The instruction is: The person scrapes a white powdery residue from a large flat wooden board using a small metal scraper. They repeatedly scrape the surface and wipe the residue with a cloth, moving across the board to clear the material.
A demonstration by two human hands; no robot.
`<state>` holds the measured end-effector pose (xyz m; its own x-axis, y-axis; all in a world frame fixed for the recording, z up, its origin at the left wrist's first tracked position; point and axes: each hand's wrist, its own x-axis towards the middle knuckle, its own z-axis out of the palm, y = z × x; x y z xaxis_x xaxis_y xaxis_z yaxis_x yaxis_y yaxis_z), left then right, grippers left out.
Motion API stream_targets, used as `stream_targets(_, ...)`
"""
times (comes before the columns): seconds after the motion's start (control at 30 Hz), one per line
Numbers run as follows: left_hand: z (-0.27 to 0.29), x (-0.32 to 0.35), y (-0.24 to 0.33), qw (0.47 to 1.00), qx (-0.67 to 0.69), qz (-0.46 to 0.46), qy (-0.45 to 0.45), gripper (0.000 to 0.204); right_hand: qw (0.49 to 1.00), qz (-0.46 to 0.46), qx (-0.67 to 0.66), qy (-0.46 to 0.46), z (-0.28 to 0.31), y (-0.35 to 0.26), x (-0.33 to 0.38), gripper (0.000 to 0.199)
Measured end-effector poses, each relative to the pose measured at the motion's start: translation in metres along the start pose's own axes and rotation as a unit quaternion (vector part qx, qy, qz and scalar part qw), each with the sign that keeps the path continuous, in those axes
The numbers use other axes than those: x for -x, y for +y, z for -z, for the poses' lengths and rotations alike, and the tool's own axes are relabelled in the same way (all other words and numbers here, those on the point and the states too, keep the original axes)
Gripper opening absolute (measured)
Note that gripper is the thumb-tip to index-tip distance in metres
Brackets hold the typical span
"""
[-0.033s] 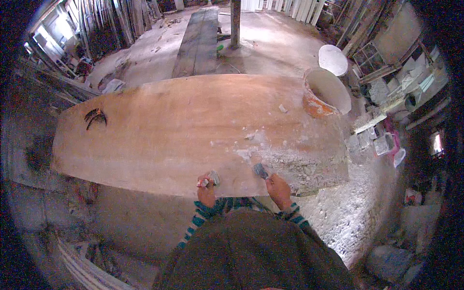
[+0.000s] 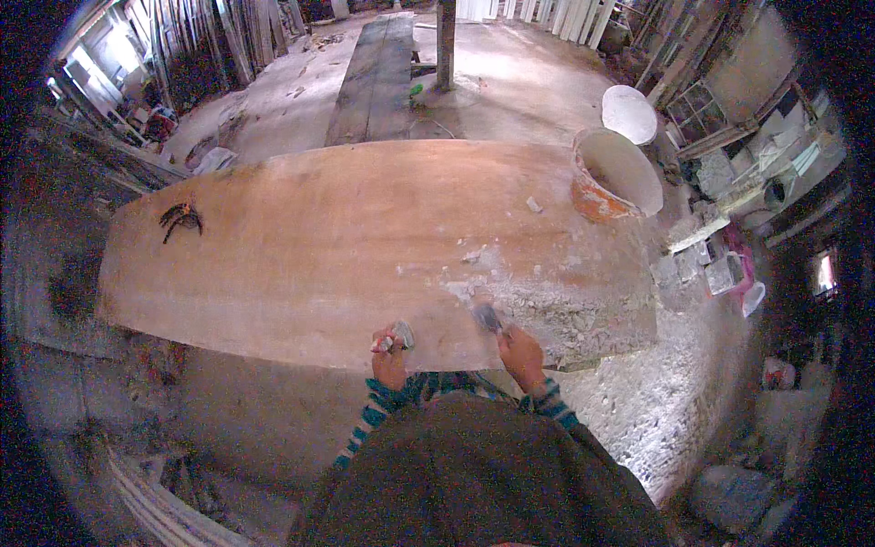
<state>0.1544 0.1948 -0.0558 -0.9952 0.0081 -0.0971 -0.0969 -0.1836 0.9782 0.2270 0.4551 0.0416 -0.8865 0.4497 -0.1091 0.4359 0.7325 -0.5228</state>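
Observation:
My right hand (image 2: 522,359) is closed round the handle of a putty knife (image 2: 488,318). Its dark, flat blade, smeared by motion, is over the near part of a wide wooden board (image 2: 273,264), left of a crust of dried plaster (image 2: 565,319). To its left, at the board's near edge, my left hand (image 2: 390,366) has its fingers closed on a small pale-grey object (image 2: 403,335). Fingers hide part of that object, and its kind cannot be made out. White crumbs and smears lie on the board beyond the blade.
An orange bucket (image 2: 597,202) crusted with plaster stands tilted at the board's far right. Black curved prongs (image 2: 181,219) lie at far left. Beyond are a white round lid (image 2: 629,113), a post (image 2: 445,46) and a dark plank (image 2: 372,82). Rubble lines the right.
My right hand and the putty knife have shifted slightly to the left, the blade now more blurred. My left hand stays in almost the same place.

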Motion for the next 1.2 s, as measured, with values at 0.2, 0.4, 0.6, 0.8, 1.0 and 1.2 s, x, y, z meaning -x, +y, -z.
stream_targets(0.2,-0.02,0.002,0.047,0.987,-0.145,0.074,-0.016,0.02,0.998,0.062,0.001,0.0,-0.011,-0.031,-0.068,0.021)
stream_targets(0.4,-0.029,-0.002,0.05,0.98,-0.192,-0.054,0.003,0.02,0.997,0.062,0.031,-0.037,0.009,-0.006,-0.016,0.021)
stream_targets(0.6,-0.04,0.003,0.071,0.987,-0.161,0.006,-0.005,0.029,0.988,0.15,0.023,-0.005,-0.001,-0.031,-0.054,0.019)
stream_targets(0.8,-0.03,-0.008,0.031,0.982,-0.171,-0.079,0.017,0.023,0.993,0.09,0.039,-0.06,0.004,-0.017,-0.034,0.02)
stream_targets(1.0,-0.029,-0.006,0.031,0.993,-0.118,-0.002,0.025,0.02,0.99,0.137,-0.001,-0.041,-0.003,-0.051,-0.074,0.021)
stream_targets(1.2,-0.038,0.0,0.05,0.983,-0.173,-0.022,0.062,0.013,0.996,0.072,0.03,-0.047,0.032,0.002,-0.026,0.023)
